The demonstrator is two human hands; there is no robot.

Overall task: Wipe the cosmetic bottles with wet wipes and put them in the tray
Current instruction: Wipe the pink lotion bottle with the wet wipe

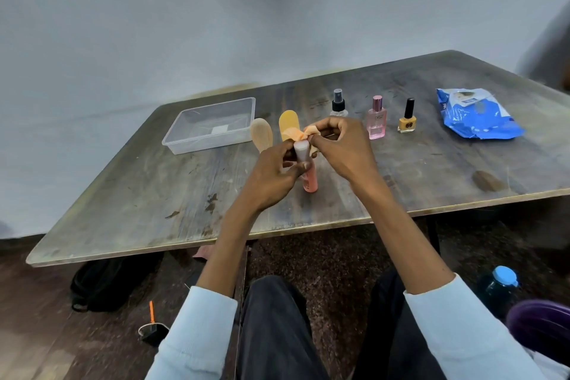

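Observation:
My left hand (271,177) grips a pink bottle (309,180) with a pale cap, held tilted above the table's middle. My right hand (339,145) pinches an orange-tinted wipe (294,133) at the bottle's cap end. A clear plastic tray (209,125) lies at the back left with no bottles in it. Behind my hands a beige tube (261,134) and a yellow tube (289,122) stand upright. To the right stand a clear spray bottle (338,103), a pink perfume bottle (377,119) and a yellow nail polish bottle (407,117).
A blue pack of wet wipes (475,112) lies at the back right of the worn wooden table (154,194). Under the table lie a black bag (101,284) and a small brush (151,322). A blue-capped bottle (501,284) stands on the floor at right.

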